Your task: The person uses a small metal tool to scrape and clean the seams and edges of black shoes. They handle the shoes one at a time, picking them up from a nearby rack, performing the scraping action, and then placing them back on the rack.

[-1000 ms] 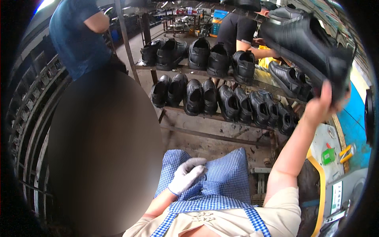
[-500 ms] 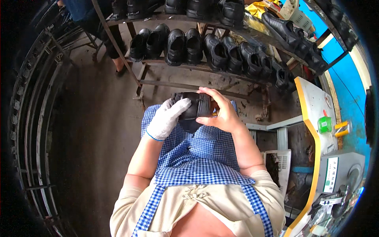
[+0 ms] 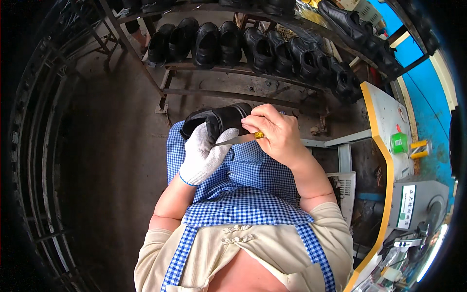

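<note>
A black shoe (image 3: pixel 223 118) is held above my lap, its opening toward the left and its toe toward the right. My left hand (image 3: pixel 201 155), in a white knit glove, is closed around the shoe's near side. A knife (image 3: pixel 239 139) with a pointed metal blade and a yellowish handle is gripped in my bare right hand (image 3: pixel 277 132). Its blade points left, with the tip by the gloved thumb and the shoe's edge. The fingers of my right hand are curled next to the shoe's toe end.
Ahead stands a metal rack (image 3: pixel 214 93) with rows of black shoes (image 3: pixel 206 45). To the right is a yellow-edged worktable (image 3: pixel 377 114) bearing a green container (image 3: pixel 399 143), a yellow-banded roll (image 3: pixel 420 149) and a grey machine (image 3: pixel 419 204). A white crate (image 3: pixel 346 190) sits beneath it. Metal racking (image 3: pixel 36 160) lines the left.
The shoe has turned so its opening faces left and more of its side shows. My right hand has come off the shoe's end, and the knife blade is now visible across its near side.
</note>
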Demonstrator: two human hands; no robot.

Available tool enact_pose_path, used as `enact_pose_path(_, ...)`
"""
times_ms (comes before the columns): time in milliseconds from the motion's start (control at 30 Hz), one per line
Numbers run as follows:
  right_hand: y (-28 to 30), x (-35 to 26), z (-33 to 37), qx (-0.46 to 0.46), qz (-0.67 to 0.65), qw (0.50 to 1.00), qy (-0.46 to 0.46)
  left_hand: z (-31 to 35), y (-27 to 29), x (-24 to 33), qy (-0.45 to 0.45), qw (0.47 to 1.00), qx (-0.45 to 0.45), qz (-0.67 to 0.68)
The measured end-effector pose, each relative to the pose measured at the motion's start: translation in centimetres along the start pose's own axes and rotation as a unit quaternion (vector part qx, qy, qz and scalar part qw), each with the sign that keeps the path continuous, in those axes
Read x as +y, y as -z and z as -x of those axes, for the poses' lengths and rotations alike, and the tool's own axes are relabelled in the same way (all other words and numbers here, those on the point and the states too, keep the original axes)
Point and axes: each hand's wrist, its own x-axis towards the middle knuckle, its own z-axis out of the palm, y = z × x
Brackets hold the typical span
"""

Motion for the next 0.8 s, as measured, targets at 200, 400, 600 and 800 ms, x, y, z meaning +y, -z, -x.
enact_pose_path(200, -1.5, 1.4, 0.9, 0.039, -0.158, 0.985, -0.055, 0.0, 0.2, 1.1, 0.071, 0.995, -0.037, 0.054)
enact_pose_path(400, -2.3, 0.7, 1.0, 0.049, -0.166, 0.978, -0.118, 0.1, -0.1, -0.4, 0.031, 0.996, -0.020, 0.085)
enact_pose_path(600, -2.0, 0.2, 0.8, -0.004, -0.235, 0.949, -0.211, -0.1, -0.8, -0.8, -0.114, 0.988, 0.058, -0.080)
enact_pose_path(800, -1.2, 0.3, 1.0, -0.113, -0.346, 0.894, -0.262, 0.4, -0.9, -2.1, -0.191, 0.970, 0.099, -0.110)
